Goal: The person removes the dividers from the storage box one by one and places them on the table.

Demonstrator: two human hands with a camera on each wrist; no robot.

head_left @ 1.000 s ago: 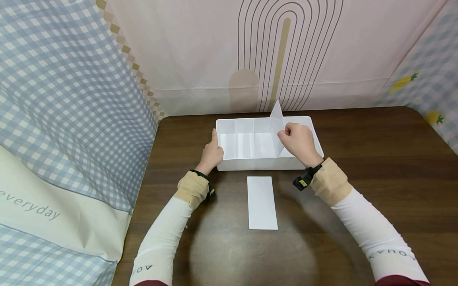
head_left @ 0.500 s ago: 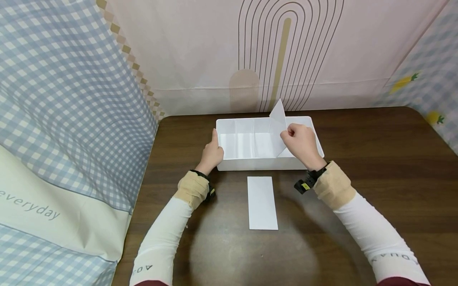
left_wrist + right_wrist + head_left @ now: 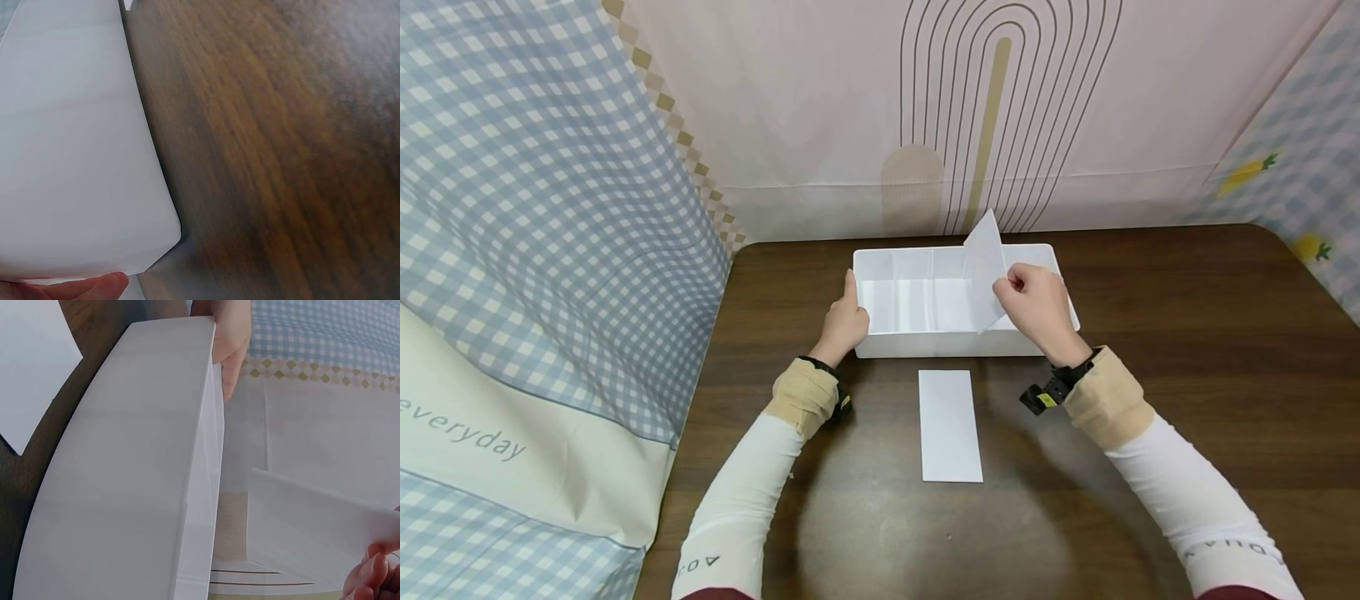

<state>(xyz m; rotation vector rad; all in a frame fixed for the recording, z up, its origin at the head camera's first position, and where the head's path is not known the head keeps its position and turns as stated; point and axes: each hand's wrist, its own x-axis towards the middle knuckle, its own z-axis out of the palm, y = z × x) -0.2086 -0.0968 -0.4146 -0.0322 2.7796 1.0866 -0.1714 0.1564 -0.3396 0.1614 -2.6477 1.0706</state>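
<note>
A long white divided box [image 3: 925,344] stands near the back of the table. My left hand [image 3: 844,323] holds its left end, the index finger straight along the side and the thumb at the rim. In the right wrist view this hand [image 3: 230,337] shows at the far end of the box. My right hand [image 3: 1036,304] pinches a thin white divider panel [image 3: 985,275] over the right part of the box. The panel is tilted, and the right wrist view shows its lower edge above the rim. A second white panel [image 3: 950,425] lies flat in front of the box.
The dark wooden table [image 3: 1187,350] extends to both sides of the box. Behind it hangs a pink curtain [image 3: 805,125] with arch patterns. A blue checked cloth [image 3: 565,167] hangs at the left. Thin partitions [image 3: 933,287] stand inside the box.
My right hand has moved slightly right and toward me, and the divider panel has turned and tilted with it. The left hand, the box and the flat panel have stayed in place.
</note>
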